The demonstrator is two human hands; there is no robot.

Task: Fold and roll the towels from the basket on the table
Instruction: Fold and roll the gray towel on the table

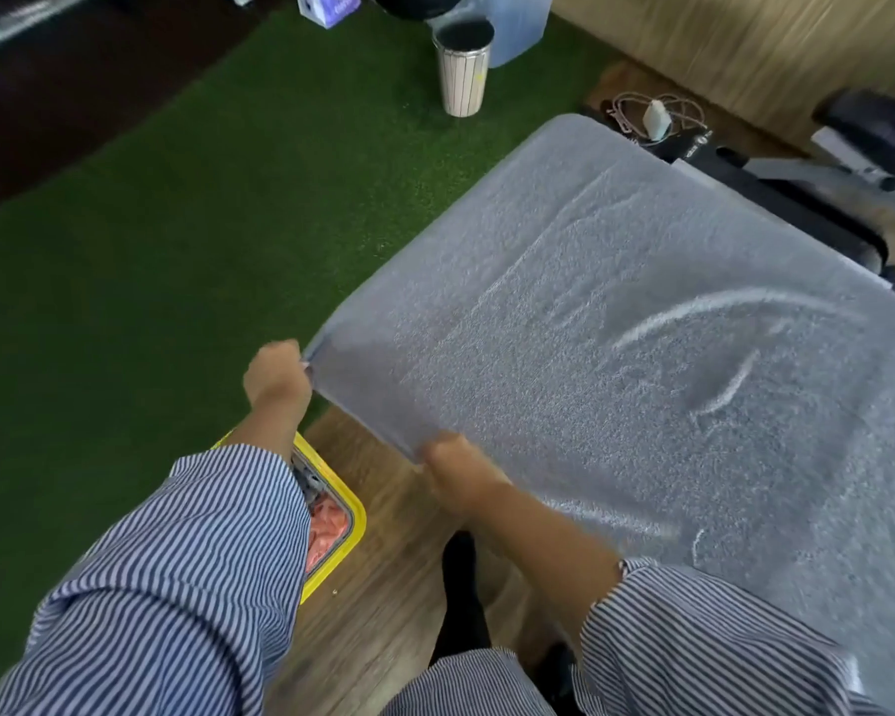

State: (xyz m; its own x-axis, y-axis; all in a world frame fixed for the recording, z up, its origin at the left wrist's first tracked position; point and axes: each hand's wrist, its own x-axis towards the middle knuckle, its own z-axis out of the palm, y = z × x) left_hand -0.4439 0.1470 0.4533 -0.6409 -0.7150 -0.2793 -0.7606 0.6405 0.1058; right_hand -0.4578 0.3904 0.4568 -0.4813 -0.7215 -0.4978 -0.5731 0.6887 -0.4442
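Note:
A large grey towel (616,328) lies spread flat over the table and hides its top. My left hand (275,377) grips the towel's near left corner, held just off the table's edge. My right hand (456,470) pinches the same near edge further right. Between the two hands the edge is pulled taut. Below my left arm stands a yellow-rimmed basket (355,514) on the floor, with pink cloth (326,529) inside. My striped sleeve covers most of the basket.
Green artificial turf (177,224) covers the floor to the left. A striped bin (461,69) stands at the top. Wooden floor (383,586) shows below the towel. A black chair (796,198) and a cable with a charger (657,118) sit beyond the table.

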